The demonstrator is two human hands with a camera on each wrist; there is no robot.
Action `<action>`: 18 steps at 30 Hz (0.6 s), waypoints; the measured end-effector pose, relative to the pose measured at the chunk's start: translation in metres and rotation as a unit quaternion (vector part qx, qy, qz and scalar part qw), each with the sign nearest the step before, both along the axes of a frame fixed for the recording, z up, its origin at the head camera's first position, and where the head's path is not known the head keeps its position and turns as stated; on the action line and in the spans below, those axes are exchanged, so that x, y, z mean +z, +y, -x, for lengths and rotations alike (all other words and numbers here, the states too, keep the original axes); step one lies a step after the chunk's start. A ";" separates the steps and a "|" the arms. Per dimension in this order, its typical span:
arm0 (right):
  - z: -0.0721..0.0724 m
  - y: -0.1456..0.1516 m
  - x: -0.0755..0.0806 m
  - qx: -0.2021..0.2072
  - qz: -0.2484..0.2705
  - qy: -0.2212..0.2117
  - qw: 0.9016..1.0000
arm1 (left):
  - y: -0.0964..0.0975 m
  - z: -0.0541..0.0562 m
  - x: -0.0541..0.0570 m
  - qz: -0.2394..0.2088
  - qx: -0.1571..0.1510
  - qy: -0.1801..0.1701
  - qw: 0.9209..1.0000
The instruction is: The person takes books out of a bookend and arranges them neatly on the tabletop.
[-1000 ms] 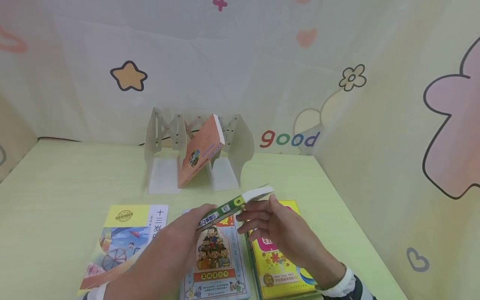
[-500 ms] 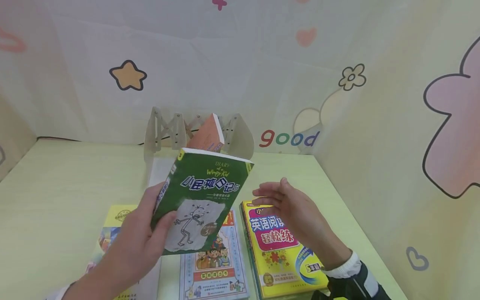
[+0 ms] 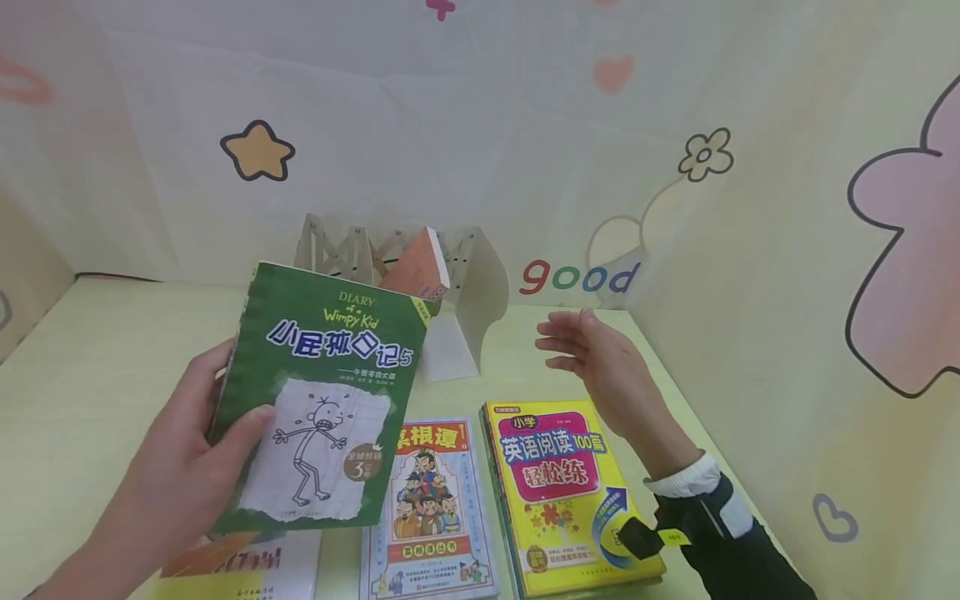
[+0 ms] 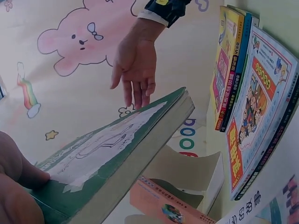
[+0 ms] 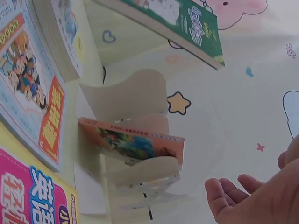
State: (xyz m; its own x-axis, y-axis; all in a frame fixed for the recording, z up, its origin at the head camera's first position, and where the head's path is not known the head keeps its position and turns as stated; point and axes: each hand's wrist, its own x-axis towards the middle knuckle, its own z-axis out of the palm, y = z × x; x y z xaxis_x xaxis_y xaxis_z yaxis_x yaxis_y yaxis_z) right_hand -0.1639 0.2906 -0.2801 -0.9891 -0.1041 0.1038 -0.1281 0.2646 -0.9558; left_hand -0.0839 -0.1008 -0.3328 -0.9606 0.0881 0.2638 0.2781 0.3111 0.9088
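My left hand (image 3: pixel 191 454) grips a green paperback book (image 3: pixel 330 333) by its left edge, thumb on the front cover. The cover faces me, with a cartoon figure on torn paper. Held above the table, the book overlaps the bookends and a yellow-and-white book in the head view. To the right, my right hand (image 3: pixel 611 367) is raised with fingers extended and touches nothing. Behind, a cream expanding bookend rack (image 3: pixel 480 287) holds an orange book (image 3: pixel 416 267), which leans at a slant in the right wrist view.
A light-blue book (image 3: pixel 442 533) lies at the front middle of the table. Beside it is a stack topped by a yellow workbook (image 3: pixel 558 500). The yellow-and-white book (image 3: pixel 247 567) is at front left, mostly hidden. A patterned curtain (image 3: pixel 480 142) stands behind.
The green book has turned from edge-on to cover-on and moved left with my left hand. My right hand has come away from it, up and to the right.
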 end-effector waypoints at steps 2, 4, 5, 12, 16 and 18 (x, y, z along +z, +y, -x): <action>0.006 0.003 0.000 -0.006 0.002 0.004 1.000 | -0.009 0.001 -0.001 -0.001 0.006 -0.022 1.000; 0.011 0.005 -0.001 -0.009 0.003 0.007 1.000 | -0.018 0.003 -0.002 -0.004 0.010 -0.039 0.999; 0.013 0.006 -0.001 -0.010 0.004 0.008 1.000 | -0.022 0.004 -0.002 -0.007 0.012 -0.056 0.998; 0.020 0.006 -0.002 -0.004 0.008 0.023 1.000 | -0.049 0.006 -0.003 -0.064 0.023 -0.163 0.984; 0.024 0.005 -0.002 -0.005 0.007 0.042 0.999 | -0.060 0.008 -0.010 -0.087 0.024 -0.186 0.978; 0.027 0.004 -0.003 -0.006 -0.002 0.057 0.998 | -0.065 0.010 -0.015 -0.093 0.021 -0.193 0.977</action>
State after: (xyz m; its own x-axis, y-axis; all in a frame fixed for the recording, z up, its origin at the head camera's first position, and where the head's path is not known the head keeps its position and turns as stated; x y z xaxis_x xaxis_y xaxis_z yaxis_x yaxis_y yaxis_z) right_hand -0.1908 0.2941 -0.2827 -0.9720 -0.0925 0.2161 -0.2334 0.2697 -0.9342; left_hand -0.0936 -0.1657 -0.3475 -0.9934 0.0309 -0.1106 -0.1055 0.1340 0.9853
